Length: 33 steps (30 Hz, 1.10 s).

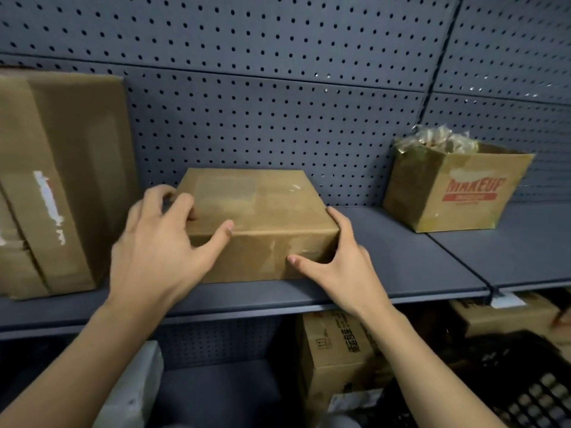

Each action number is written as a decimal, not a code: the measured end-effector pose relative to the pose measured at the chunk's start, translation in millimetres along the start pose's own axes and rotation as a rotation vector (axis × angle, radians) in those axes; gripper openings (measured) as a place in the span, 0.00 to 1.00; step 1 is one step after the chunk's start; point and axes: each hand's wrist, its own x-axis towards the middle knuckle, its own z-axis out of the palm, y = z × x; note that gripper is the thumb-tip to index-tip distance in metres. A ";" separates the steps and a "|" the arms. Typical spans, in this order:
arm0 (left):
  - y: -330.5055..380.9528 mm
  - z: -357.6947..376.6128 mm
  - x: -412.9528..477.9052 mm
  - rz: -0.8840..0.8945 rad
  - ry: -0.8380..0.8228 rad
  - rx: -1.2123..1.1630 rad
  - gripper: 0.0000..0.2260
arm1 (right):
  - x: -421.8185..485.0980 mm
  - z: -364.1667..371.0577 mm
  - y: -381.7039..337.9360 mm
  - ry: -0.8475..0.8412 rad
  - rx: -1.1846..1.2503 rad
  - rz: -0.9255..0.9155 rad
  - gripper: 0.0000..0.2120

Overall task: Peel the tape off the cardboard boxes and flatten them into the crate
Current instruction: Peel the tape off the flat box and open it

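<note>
Left hand, right hand — grip clasping the box between.

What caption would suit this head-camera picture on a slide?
The left hand and right hand grasp a small taped brown cardboard box on the grey metal shelf.

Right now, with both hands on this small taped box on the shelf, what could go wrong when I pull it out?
The left hand sits close to the large box; dragging the small box out may bump it.
The right hand holds only the near right corner, so the box could slip once it clears the shelf edge.
The tape on top is clear and hard to see, so finding an end may be slow.
</note>
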 end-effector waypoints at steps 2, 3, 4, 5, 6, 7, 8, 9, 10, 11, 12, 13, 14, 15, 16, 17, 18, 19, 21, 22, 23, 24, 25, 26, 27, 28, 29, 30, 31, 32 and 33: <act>10.3 2.3 11.3 0.104 0.000 0.052 0.23 | -2.2 0.8 -1.8 0.055 -0.052 -0.034 0.47; 14.6 5.4 15.1 0.132 -0.022 0.093 0.23 | -4.1 1.6 -1.6 0.086 -0.070 -0.050 0.45; 17.9 9.0 16.2 0.140 -0.033 0.140 0.23 | -7.1 2.8 -0.6 0.116 -0.084 -0.062 0.44; 19.0 12.9 15.3 0.146 -0.024 0.180 0.23 | -10.9 4.5 0.4 0.144 -0.100 -0.070 0.43; 18.5 16.9 12.7 0.159 -0.005 0.204 0.23 | -15.0 6.2 1.3 0.168 -0.118 -0.075 0.42; 17.4 20.3 9.7 0.177 0.016 0.212 0.22 | -18.7 8.0 1.6 0.188 -0.137 -0.081 0.42; 16.1 22.8 7.3 0.195 0.031 0.214 0.22 | -21.3 9.7 1.1 0.206 -0.159 -0.089 0.42; 14.4 24.6 6.8 0.208 0.038 0.215 0.21 | -22.8 11.6 0.0 0.221 -0.184 -0.097 0.42; 13.4 26.0 7.1 0.212 0.042 0.216 0.21 | -24.0 13.1 -1.6 0.235 -0.207 -0.104 0.42; 13.0 26.9 8.1 0.210 0.047 0.217 0.20 | -24.5 14.2 -3.4 0.249 -0.222 -0.107 0.41; 13.1 27.7 8.3 0.206 0.053 0.221 0.20 | -25.0 15.1 -5.2 0.262 -0.229 -0.108 0.41; 13.4 28.7 8.2 0.202 0.060 0.226 0.19 | -25.1 16.0 -6.9 0.272 -0.232 -0.106 0.40; 13.8 29.8 7.9 0.199 0.071 0.227 0.19 | -25.1 16.7 -8.1 0.279 -0.232 -0.098 0.39; 13.9 30.9 7.5 0.197 0.084 0.226 0.19 | -25.0 17.6 -8.8 0.286 -0.231 -0.088 0.39; 13.9 32.0 7.4 0.194 0.099 0.224 0.19 | -25.0 18.4 -9.0 0.295 -0.229 -0.080 0.39; 13.7 32.8 7.7 0.190 0.111 0.224 0.18 | -24.9 19.4 -9.2 0.302 -0.229 -0.073 0.38; 13.5 33.7 8.0 0.186 0.120 0.224 0.18 | -25.1 20.5 -9.6 0.305 -0.227 -0.065 0.38; 13.5 34.7 8.6 0.184 0.126 0.223 0.18 | -25.1 21.9 -10.0 0.306 -0.223 -0.058 0.38; 13.1 36.7 8.9 0.183 0.131 0.222 0.19 | -25.4 24.9 -11.0 0.309 -0.213 -0.049 0.38; 12.9 37.3 9.0 0.182 0.136 0.222 0.19 | -25.6 26.3 -11.7 0.311 -0.211 -0.048 0.38; 12.8 37.5 9.3 0.181 0.143 0.225 0.19 | -25.9 27.8 -12.7 0.311 -0.208 -0.046 0.38; 13.0 37.6 9.2 0.179 0.150 0.229 0.19 | -26.4 28.9 -13.9 0.311 -0.202 -0.042 0.38; 13.3 37.9 8.8 0.176 0.158 0.232 0.19 | -26.8 29.9 -15.1 0.314 -0.192 -0.036 0.39; 13.6 38.3 8.4 0.173 0.167 0.233 0.19 | -27.1 30.6 -15.9 0.320 -0.183 -0.031 0.39; 13.8 38.4 8.4 0.174 0.173 0.232 0.19 | -27.1 31.4 -16.2 0.328 -0.180 -0.028 0.39; 13.8 38.5 8.6 0.177 0.178 0.231 0.19 | -26.8 32.1 -16.2 0.335 -0.184 -0.027 0.38; 13.5 38.7 8.7 0.181 0.182 0.229 0.20 | -26.4 32.7 -16.5 0.340 -0.188 -0.025 0.38; 13.2 38.9 8.6 0.183 0.190 0.225 0.20 | -26.1 33.1 -17.0 0.346 -0.189 -0.020 0.38; 13.1 39.1 8.5 0.183 0.199 0.219 0.20 | -26.0 33.1 -17.5 0.351 -0.189 -0.015 0.37; 13.1 39.1 8.4 0.183 0.207 0.214 0.20 | -26.2 32.9 -18.3 0.352 -0.188 -0.009 0.37; 13.1 39.3 8.5 0.185 0.213 0.211 0.20 | -26.2 32.9 -19.3 0.351 -0.190 -0.004 0.37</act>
